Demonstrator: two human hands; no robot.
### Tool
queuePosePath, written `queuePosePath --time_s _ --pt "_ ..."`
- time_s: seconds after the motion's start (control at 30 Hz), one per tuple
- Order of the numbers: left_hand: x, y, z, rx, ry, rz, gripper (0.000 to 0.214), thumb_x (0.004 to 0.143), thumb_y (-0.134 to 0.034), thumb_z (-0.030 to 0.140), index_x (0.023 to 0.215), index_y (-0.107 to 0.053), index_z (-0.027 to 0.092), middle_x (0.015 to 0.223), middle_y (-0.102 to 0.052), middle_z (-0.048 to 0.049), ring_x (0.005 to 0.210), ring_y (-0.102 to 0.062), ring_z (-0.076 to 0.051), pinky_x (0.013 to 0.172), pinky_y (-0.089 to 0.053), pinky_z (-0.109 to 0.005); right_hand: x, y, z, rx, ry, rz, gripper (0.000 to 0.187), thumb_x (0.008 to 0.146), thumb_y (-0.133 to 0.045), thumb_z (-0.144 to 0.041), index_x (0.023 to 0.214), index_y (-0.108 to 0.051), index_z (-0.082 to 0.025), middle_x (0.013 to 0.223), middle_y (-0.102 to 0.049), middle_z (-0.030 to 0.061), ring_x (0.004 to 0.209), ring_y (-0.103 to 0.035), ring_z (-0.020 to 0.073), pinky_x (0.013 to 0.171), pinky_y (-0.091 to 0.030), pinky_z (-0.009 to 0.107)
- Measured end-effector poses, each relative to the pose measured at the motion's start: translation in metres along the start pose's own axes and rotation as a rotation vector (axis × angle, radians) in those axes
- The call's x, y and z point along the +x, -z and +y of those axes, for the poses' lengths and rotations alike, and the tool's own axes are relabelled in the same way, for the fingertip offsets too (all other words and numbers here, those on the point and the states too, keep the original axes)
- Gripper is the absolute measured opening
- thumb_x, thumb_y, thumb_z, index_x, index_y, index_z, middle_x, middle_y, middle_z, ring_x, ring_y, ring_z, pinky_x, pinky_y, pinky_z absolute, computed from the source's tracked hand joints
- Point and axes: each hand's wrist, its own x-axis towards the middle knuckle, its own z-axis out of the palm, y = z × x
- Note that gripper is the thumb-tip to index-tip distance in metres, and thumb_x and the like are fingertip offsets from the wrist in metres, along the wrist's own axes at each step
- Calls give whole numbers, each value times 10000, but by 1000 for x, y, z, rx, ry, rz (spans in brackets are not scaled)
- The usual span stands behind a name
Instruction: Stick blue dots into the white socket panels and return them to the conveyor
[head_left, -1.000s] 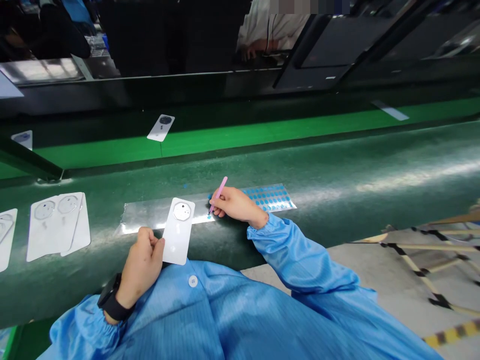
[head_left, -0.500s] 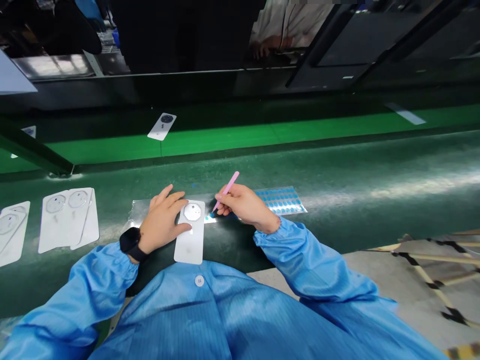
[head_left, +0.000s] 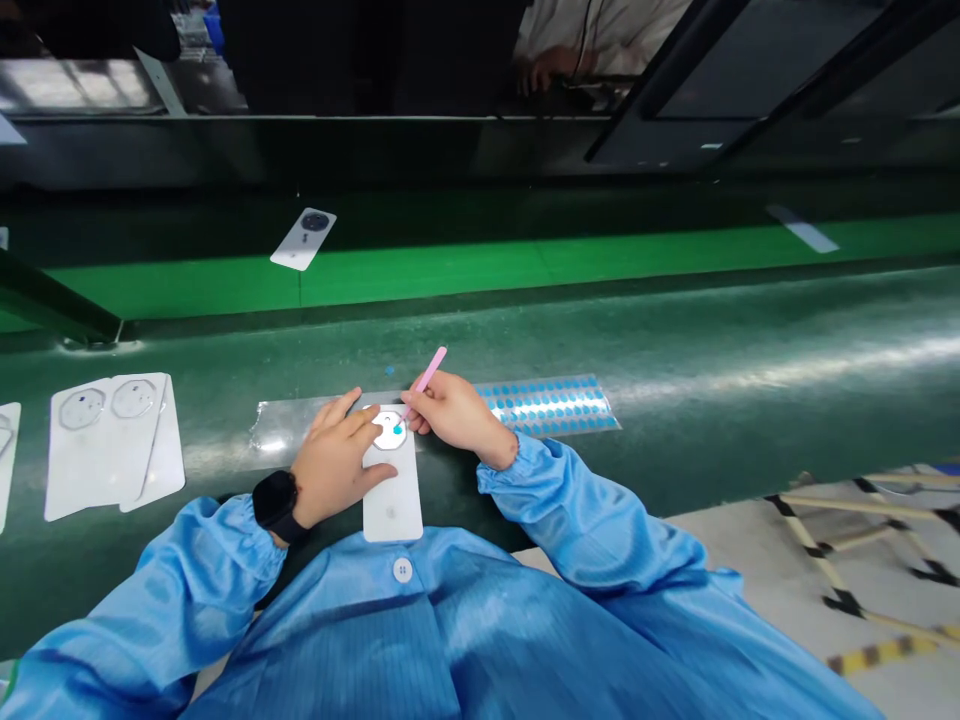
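The right hand (head_left: 452,415) is grasping pink tweezers (head_left: 424,382) like a pen, and their tip is now reaching over the white card (head_left: 392,505) instead of sitting beside it. A blue dot (head_left: 397,430) is showing at the tip, inside the card's octagonal window (head_left: 389,431); I cannot tell whether it has left the tweezers. The left hand (head_left: 334,460) has moved from the card's side onto its upper end, and its fingers are lying spread across it, unclenched, just beside the window.

The card is lying lengthwise on the green mat (head_left: 750,330), its upper end overlapping a clear film strip (head_left: 300,425). A sheet of blue dots (head_left: 547,405) is lying just right of the tweezers, with rows of dots still on it. Further left, more white cards (head_left: 105,445) are lying overlapped, well apart from the hands.
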Motion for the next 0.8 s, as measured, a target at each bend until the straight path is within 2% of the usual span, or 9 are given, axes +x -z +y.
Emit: queuePosePath --time_s 0.53,0.8 --pt "0 1 1 13 -4 -9 414 773 -798 401 1089 -729 143 1282 -693 -161 1341 -506 -418 1083 -448 -620 0 0 -2 6 -14 6 225 921 -604 -101 707 -569 -161 555 -648 -14 473 -631 95 454 -514 168" --pt "-1 -1 -1 -20 -2 18 390 763 -802 371 1081 -727 158 1267 -691 -165 1348 -494 -410 1085 -433 -622 -1 0 0 -37 31 13 210 925 -602 -113 727 -563 -172 572 -658 -16 486 -643 101 469 -519 178"
